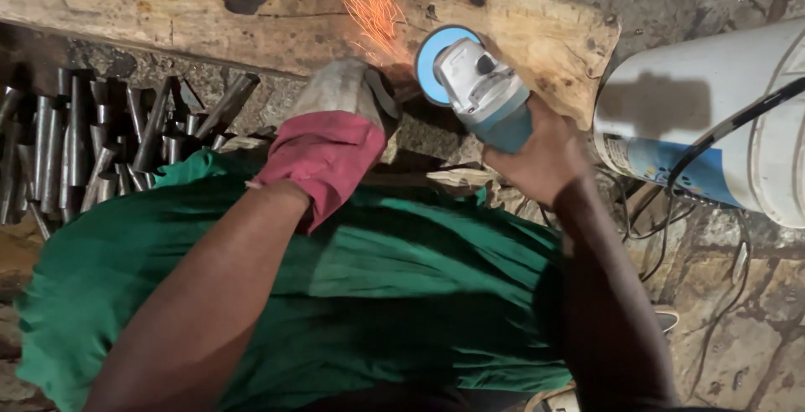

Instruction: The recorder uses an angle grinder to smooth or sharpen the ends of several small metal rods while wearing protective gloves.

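Note:
My right hand (541,156) is bare and grips the body of a grey and teal angle grinder (482,93). Its blue-faced disc (432,60) sits near the edge of a wooden plank (210,18). Orange sparks (369,1) fly up from beside the disc. My left hand (335,135) wears a grey work glove with a red cuff and is closed on something small right beside the disc; the piece itself is hidden by the glove. A green garment (360,295) covers my lap below both arms.
Several grey metal rods and tubes (101,144) stand bunched at the left. A white plastic bucket (713,119) lies at the right, with black cables (696,160) trailing across it and over the stone floor (746,328).

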